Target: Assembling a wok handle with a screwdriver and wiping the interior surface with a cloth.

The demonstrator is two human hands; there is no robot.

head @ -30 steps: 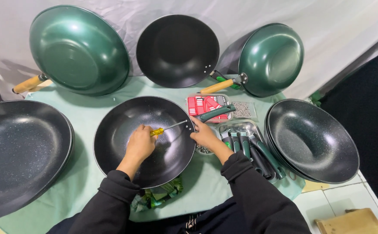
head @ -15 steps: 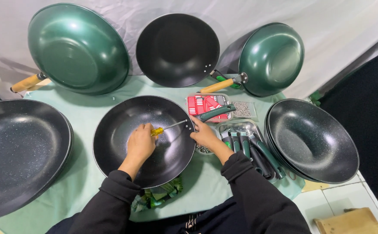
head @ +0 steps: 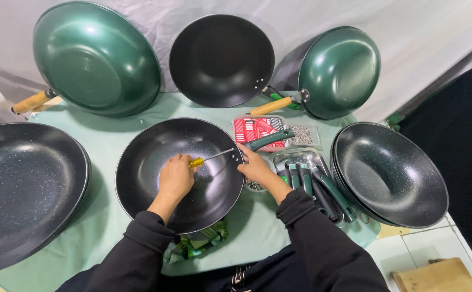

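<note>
While the left hand [head: 175, 176] gripped the yellow handle of a screwdriver [head: 210, 158] inside the black wok [head: 179, 172], its metal shaft pointed right, tip at the wok's rim where the dark green handle [head: 271, 139] joined it. The right hand [head: 256, 166] was curled over that rim just below the joint, fingers pressed to the wok's edge, steadying it. The wok sat flat on the pale green tablecloth [head: 106, 146], directly before the person, whose sleeves were black.

Just right of the right hand lay a metal tray [head: 309, 158] holding more green handles, and behind it a red-and-white packet [head: 257, 130] and a small bag of screws [head: 302, 135]. Farther right stood a stack of speckled black woks [head: 390, 173]; at far left, another large black pan [head: 25, 186]. Against the white backdrop leaned two green woks with wooden handles [head: 98, 57] [head: 336, 70] and one black handleless wok [head: 222, 59] between them.
</note>
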